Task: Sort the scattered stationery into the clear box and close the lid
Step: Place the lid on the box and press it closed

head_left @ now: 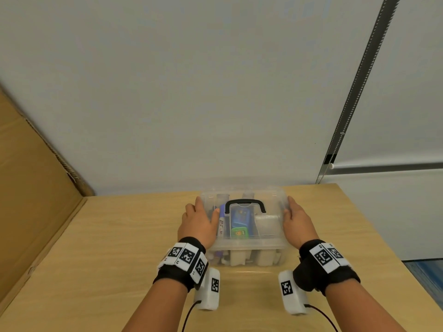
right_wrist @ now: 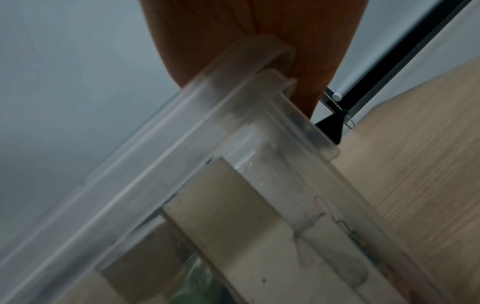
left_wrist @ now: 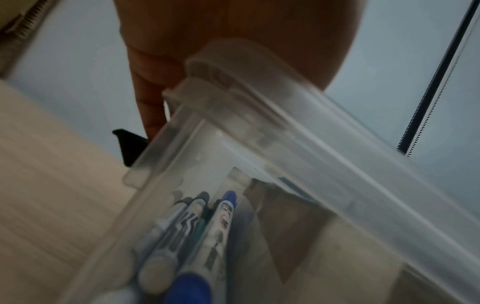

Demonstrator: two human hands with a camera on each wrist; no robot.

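The clear box stands on the wooden table with its clear lid lying on top, black handle up. Through the plastic I see a blue-capped marker, a blue and green item and several pens. My left hand lies flat against the lid's left edge, thumb on top. At the lid's right edge my right hand rests with straight fingers. In the wrist views the left hand's fingers and right hand's fingers reach down past the lid's rim.
A large cardboard sheet leans along the table's left side. A white wall stands close behind the box. A blind with a bead chain hangs at the back right. The table's right edge drops to a blue floor.
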